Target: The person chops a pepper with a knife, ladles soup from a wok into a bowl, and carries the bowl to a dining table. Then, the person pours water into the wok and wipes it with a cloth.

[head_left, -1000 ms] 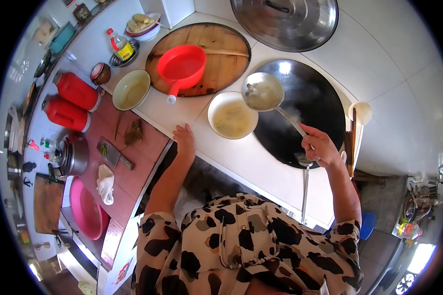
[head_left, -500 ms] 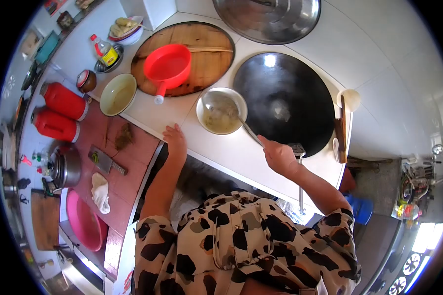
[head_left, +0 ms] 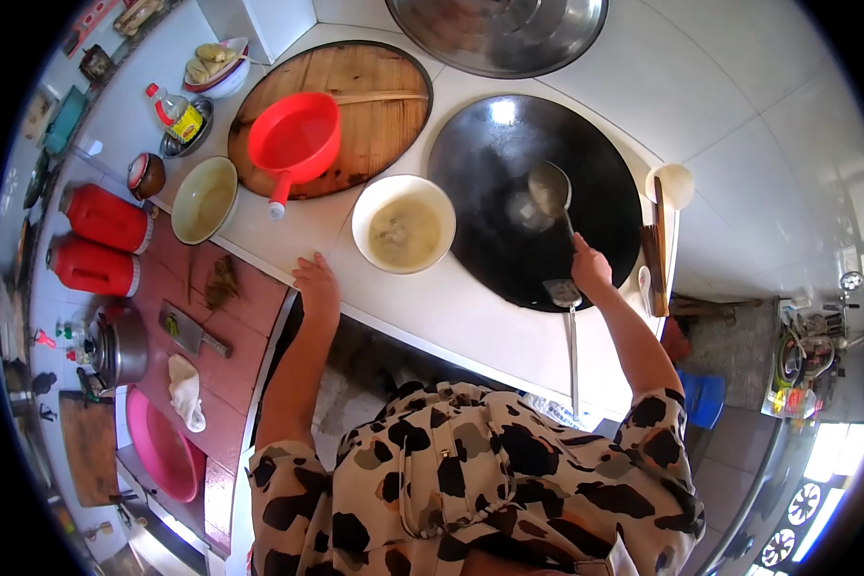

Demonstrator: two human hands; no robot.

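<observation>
My right hand [head_left: 591,265] is closed round the handle of a metal ladle [head_left: 549,189], whose bowl is down in the black wok [head_left: 470,154], by a little pale liquid. Left of the wok stands a white bowl [head_left: 363,223] holding cloudy soup with bits in it. My left hand [head_left: 317,284] rests on the counter's front edge with its fingers apart, holding nothing. A slotted metal spatula [head_left: 573,360] lies with its head on the wok's near rim and its handle toward me.
A red dipper [head_left: 295,139] sits on a round wooden lid [head_left: 379,125]. Nearby are a pale green bowl [head_left: 204,200] and a large metal lid [head_left: 499,38]. A cleaver [head_left: 190,333] lies on the pink tiles. Wooden sticks [head_left: 657,259] lie right of the wok.
The ladle went from above the wok's left edge into the white bowl, then back right into the wok. My left hand has stayed at the counter edge. The view has shifted.
</observation>
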